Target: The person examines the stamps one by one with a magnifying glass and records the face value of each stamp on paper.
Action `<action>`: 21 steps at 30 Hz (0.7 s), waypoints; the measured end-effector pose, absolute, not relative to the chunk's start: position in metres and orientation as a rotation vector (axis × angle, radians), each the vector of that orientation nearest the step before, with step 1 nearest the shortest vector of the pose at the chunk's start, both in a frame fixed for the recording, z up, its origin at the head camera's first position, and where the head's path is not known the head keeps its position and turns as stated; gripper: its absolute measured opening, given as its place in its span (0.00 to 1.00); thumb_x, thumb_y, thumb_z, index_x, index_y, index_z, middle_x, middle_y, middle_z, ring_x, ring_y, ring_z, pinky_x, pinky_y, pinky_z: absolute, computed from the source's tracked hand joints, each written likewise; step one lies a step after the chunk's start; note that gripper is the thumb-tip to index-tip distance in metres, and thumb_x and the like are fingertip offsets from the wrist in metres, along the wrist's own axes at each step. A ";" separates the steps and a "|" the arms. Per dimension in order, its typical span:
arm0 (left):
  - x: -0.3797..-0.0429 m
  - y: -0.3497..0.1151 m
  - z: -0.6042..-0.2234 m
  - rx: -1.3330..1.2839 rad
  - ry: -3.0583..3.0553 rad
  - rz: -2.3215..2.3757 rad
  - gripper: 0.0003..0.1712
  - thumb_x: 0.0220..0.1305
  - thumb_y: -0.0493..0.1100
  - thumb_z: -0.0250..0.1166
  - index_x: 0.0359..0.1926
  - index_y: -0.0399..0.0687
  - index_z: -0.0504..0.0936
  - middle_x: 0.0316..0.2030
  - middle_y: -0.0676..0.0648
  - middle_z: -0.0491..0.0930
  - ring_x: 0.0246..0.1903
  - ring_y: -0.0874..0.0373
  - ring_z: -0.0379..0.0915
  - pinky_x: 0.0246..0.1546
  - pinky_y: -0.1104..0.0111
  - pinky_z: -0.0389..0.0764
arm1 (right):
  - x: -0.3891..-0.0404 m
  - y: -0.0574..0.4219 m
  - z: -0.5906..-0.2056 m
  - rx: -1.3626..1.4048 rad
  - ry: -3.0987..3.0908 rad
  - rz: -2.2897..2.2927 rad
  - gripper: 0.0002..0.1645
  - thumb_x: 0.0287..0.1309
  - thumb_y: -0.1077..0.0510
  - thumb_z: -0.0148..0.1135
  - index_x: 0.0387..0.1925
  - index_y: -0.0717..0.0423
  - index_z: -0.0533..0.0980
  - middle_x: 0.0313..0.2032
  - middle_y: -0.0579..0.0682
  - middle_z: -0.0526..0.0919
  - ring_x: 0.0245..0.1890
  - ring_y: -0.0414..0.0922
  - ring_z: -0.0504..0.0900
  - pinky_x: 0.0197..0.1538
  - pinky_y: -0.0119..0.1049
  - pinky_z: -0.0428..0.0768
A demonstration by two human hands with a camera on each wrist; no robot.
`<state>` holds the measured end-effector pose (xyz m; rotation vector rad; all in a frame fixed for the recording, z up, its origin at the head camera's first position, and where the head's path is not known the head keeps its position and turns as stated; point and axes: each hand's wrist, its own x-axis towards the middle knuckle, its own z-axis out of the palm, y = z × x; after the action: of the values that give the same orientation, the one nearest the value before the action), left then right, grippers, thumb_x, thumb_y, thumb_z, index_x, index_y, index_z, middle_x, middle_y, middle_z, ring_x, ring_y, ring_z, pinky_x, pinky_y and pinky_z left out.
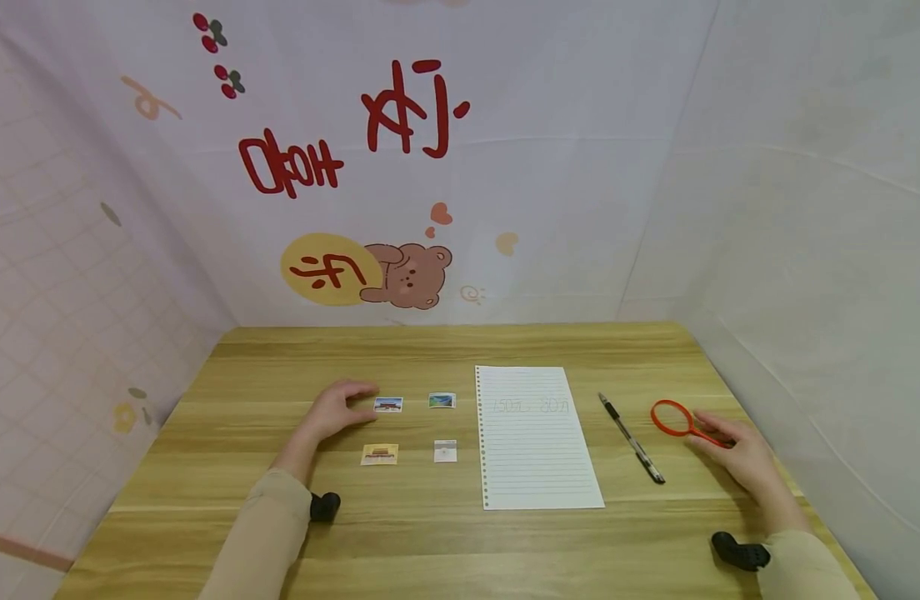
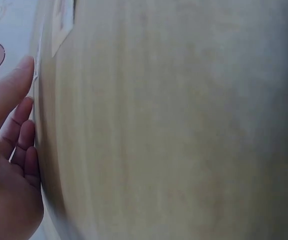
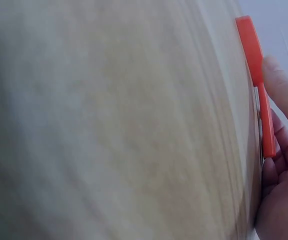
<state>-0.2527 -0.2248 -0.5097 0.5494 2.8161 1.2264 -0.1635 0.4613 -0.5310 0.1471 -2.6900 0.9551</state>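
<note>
My left hand (image 1: 338, 408) rests on the table with thumb and fingers spread loosely at the left edge of a stamp with a red-roofed building (image 1: 388, 405). Whether the fingertips touch that stamp is hard to see. Below it lies a yellow stamp (image 1: 379, 454); to the right are a blue-green stamp (image 1: 442, 401) and a grey-white stamp (image 1: 445, 451). On the right side, my right hand (image 1: 737, 450) lies around the handle of a red magnifying glass (image 1: 672, 402), thumb and fingers on either side, not visibly closed on it. The right wrist view shows the thumb beside the red handle (image 3: 267, 120).
A lined sheet of paper (image 1: 538, 458) with faint handwriting lies mid-table. Between it and the magnifying glass is a black pen (image 1: 631, 438), set diagonally. Pale printed cloth (image 1: 565, 167) hangs behind the wooden table (image 1: 400, 533) and along both sides.
</note>
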 end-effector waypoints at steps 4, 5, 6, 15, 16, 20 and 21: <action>-0.254 -0.223 -0.509 0.569 2.845 1.182 0.23 0.56 0.39 0.75 0.53 0.38 0.84 0.52 0.38 0.79 0.56 0.39 0.71 0.61 0.46 0.67 | -0.164 0.461 -0.533 0.130 -2.729 0.869 0.33 0.53 0.54 0.75 0.58 0.65 0.77 0.47 0.67 0.82 0.45 0.35 0.72 0.45 0.31 0.69; -0.255 -0.222 -0.509 0.561 2.848 1.181 0.23 0.56 0.39 0.75 0.53 0.38 0.84 0.52 0.38 0.79 0.55 0.39 0.71 0.61 0.46 0.68 | -0.164 0.461 -0.534 0.127 -2.741 0.849 0.33 0.53 0.54 0.75 0.58 0.65 0.77 0.48 0.67 0.81 0.46 0.41 0.73 0.46 0.36 0.69; -0.255 -0.222 -0.509 0.554 2.849 1.182 0.22 0.56 0.39 0.75 0.52 0.38 0.84 0.52 0.38 0.79 0.55 0.40 0.71 0.60 0.46 0.68 | -0.164 0.461 -0.534 0.127 -2.752 0.834 0.33 0.54 0.54 0.75 0.58 0.66 0.77 0.48 0.68 0.80 0.47 0.47 0.73 0.47 0.40 0.68; -0.255 -0.222 -0.514 0.521 2.851 1.192 0.22 0.56 0.38 0.75 0.53 0.40 0.84 0.53 0.40 0.79 0.56 0.41 0.71 0.60 0.46 0.68 | -0.162 0.455 -0.533 0.054 -2.776 0.821 0.31 0.56 0.52 0.73 0.57 0.66 0.78 0.47 0.69 0.79 0.46 0.61 0.73 0.45 0.48 0.66; -0.255 -0.222 -0.514 0.521 2.854 1.193 0.22 0.56 0.38 0.75 0.53 0.40 0.84 0.53 0.39 0.79 0.56 0.41 0.71 0.60 0.46 0.68 | -0.162 0.455 -0.533 0.043 -2.772 0.826 0.31 0.56 0.52 0.73 0.57 0.65 0.79 0.47 0.68 0.79 0.46 0.60 0.73 0.45 0.45 0.66; -0.255 -0.222 -0.515 0.507 2.854 1.201 0.22 0.56 0.38 0.75 0.53 0.41 0.85 0.53 0.40 0.79 0.56 0.41 0.71 0.60 0.47 0.68 | -0.162 0.453 -0.533 0.003 -2.746 0.835 0.28 0.56 0.51 0.74 0.54 0.63 0.81 0.46 0.65 0.81 0.45 0.49 0.74 0.42 0.35 0.67; -0.255 -0.222 -0.515 0.502 2.853 1.202 0.22 0.56 0.39 0.75 0.53 0.41 0.85 0.53 0.40 0.79 0.57 0.41 0.71 0.60 0.47 0.68 | -0.162 0.453 -0.533 0.000 -2.736 0.834 0.26 0.56 0.52 0.74 0.53 0.62 0.82 0.46 0.64 0.81 0.45 0.45 0.73 0.42 0.33 0.67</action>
<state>-0.2553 -0.2223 -0.5153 0.5018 2.8534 1.2024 -0.1617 0.4531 -0.5328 -0.0003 -2.7355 0.8344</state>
